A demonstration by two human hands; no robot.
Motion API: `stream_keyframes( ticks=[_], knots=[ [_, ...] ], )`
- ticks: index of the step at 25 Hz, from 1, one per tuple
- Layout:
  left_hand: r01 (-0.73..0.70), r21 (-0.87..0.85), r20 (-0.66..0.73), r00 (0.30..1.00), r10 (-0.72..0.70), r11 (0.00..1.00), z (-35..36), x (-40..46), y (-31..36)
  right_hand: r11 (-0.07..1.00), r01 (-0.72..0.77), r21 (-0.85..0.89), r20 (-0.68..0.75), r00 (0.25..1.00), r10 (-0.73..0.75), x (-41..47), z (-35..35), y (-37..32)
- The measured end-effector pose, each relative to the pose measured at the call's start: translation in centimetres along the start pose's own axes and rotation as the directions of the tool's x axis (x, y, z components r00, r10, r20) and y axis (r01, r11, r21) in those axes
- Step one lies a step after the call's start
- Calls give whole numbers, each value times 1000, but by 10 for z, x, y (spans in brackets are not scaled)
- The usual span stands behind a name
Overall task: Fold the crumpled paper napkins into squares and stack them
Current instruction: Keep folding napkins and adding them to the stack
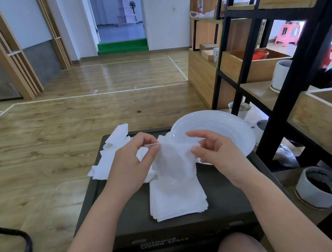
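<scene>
A white paper napkin hangs in the air between both hands, above the dark box lid. My left hand pinches its top left corner. My right hand pinches its top right edge. Below it lies a stack of folded square napkins on the lid. A heap of crumpled white napkins lies at the lid's far left, partly hidden behind my left hand.
A large white bowl sits at the box's far right corner. A black-framed wooden shelf stands to the right, with a grey pot on the floor. A black chair frame is at the left.
</scene>
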State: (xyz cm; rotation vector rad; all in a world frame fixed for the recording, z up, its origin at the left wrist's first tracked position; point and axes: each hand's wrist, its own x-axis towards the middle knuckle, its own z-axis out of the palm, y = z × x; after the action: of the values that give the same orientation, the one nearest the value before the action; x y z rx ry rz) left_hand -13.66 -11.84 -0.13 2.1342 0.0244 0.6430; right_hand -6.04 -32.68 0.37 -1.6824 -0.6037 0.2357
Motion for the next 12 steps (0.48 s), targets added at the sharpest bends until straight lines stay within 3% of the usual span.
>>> stream_keyframes(
  ticks=[3, 5, 7, 9, 12],
  knots=[
    [15, -79, 30, 999, -13, 997, 0, 0, 3, 971, 45, -234, -32, 998, -53, 1, 4, 3],
    [49, -179, 2, 999, -49, 983, 4, -1, 4, 972, 17, -235, -100, 994, -42, 1, 8, 5],
    [123, -316, -71, 986, -153, 941, 13, -5, 2, 998, -58, 39, -99, 993, 62, 0, 14, 9],
    [183, -384, -126, 960, -248, 905, 27, -11, 0, 925, -174, 338, -61, 977, 206, -3, 28, 16],
    [209, -398, -169, 940, -295, 893, 45, -19, -6, 902, -298, 313, 4, 950, 312, -9, 46, 28]
  ],
)
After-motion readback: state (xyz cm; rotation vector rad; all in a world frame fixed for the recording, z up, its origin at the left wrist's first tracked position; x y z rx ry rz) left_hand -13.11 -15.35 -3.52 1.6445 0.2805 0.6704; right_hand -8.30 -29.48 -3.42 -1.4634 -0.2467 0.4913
